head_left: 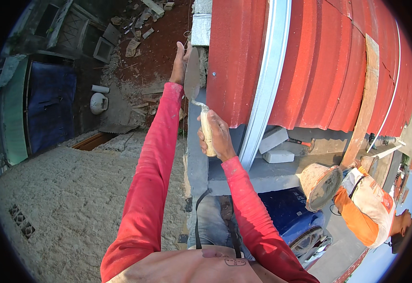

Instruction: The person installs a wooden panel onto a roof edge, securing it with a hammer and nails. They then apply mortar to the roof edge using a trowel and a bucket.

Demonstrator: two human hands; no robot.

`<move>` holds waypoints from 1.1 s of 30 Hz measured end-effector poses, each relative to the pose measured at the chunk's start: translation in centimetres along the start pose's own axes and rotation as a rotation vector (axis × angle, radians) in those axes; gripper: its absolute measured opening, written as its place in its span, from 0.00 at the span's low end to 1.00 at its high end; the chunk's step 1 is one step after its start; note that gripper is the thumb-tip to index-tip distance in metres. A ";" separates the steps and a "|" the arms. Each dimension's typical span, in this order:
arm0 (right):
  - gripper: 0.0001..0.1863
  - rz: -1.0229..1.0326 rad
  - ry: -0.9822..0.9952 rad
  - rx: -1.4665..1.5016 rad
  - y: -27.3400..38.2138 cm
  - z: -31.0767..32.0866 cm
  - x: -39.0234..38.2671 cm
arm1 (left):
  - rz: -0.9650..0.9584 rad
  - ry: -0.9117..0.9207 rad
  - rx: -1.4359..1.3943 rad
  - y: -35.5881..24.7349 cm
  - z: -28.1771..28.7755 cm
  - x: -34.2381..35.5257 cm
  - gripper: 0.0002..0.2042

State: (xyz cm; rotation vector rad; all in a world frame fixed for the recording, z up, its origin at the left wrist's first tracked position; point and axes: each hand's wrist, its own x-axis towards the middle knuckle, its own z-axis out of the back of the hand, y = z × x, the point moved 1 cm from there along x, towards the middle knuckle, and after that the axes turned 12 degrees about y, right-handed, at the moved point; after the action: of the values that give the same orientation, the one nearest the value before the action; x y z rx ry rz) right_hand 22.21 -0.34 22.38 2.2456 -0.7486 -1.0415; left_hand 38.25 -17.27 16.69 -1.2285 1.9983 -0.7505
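My right hand [216,134] grips the wooden handle of a trowel [191,74], its flat blade pointing away from me along a narrow wall top [197,167]. My left hand [180,63] reaches to the wall's far end, just left of the blade and partly behind it, fingers extended beside pale blocks [201,29]. Whether it touches them is unclear.
Red corrugated roofing [305,70] with a metal strip [267,80] lies right, above white blocks [279,155], a hammer [300,141] and a mortar bucket [320,186]. A co-worker in orange [366,207] is lower right. A drop with rubble [140,47] lies left.
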 end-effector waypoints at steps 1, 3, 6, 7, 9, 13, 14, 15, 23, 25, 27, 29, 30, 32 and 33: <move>0.29 -0.018 -0.029 0.023 -0.2 -0.1 0.3 | -0.064 0.035 0.020 -0.1 0.6 0.0 0.54; 0.30 -0.054 -0.097 0.073 -0.9 -0.7 0.8 | -0.184 0.107 0.058 0.7 2.1 0.2 0.53; 0.30 -0.054 -0.073 0.120 -0.7 -1.0 1.3 | -0.164 0.044 0.156 -0.5 0.9 0.3 0.51; 0.30 -0.057 -0.061 0.142 -0.8 -1.2 1.0 | -0.147 0.030 0.158 -0.6 0.5 0.0 0.50; 0.30 -0.091 -0.074 0.114 -0.7 -1.2 0.0 | -0.160 0.034 0.231 -0.3 1.0 0.4 0.49; 0.28 0.027 0.038 0.048 2.4 -1.5 -8.2 | -0.142 0.069 0.394 -0.1 0.6 2.2 0.51; 0.26 0.085 -0.020 -0.011 2.8 -1.7 -11.9 | -0.150 0.019 0.443 0.5 3.4 2.2 0.51; 0.25 0.145 -0.093 -0.076 3.0 -1.7 -15.7 | -0.160 -0.017 0.486 0.9 5.7 2.4 0.51; 0.16 -0.541 -1.335 -1.458 6.4 8.4 -50.7 | -0.016 -0.340 0.549 4.8 1.1 -10.9 0.48; 0.17 -0.792 -1.354 -1.535 5.0 13.0 -54.4 | 0.079 -0.381 0.507 8.2 0.3 -15.0 0.48; 0.17 -0.932 -1.342 -1.553 3.7 18.0 -53.5 | 0.160 -0.410 0.511 11.2 0.1 -18.5 0.47; 0.20 -0.644 -1.285 -1.749 -0.4 24.1 -53.1 | 0.228 -0.411 0.493 13.0 -2.6 -22.0 0.48; 0.22 -0.566 -1.251 -1.692 -0.5 25.1 -53.0 | 0.236 -0.411 0.483 13.0 -3.4 -23.3 0.48; 0.24 -0.465 -1.152 -1.484 -0.6 26.3 -53.2 | 0.238 -0.413 0.528 12.6 -4.3 -25.7 0.48; 0.25 -0.448 -1.101 -1.326 -0.8 26.6 -53.3 | 0.247 -0.417 0.550 12.3 -4.6 -26.8 0.48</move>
State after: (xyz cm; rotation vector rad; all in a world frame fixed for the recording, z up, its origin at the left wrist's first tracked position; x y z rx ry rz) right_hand -27.87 29.84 33.57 0.5817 0.1993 -2.1293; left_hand 37.19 12.58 16.64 -0.7238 1.4348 -0.7746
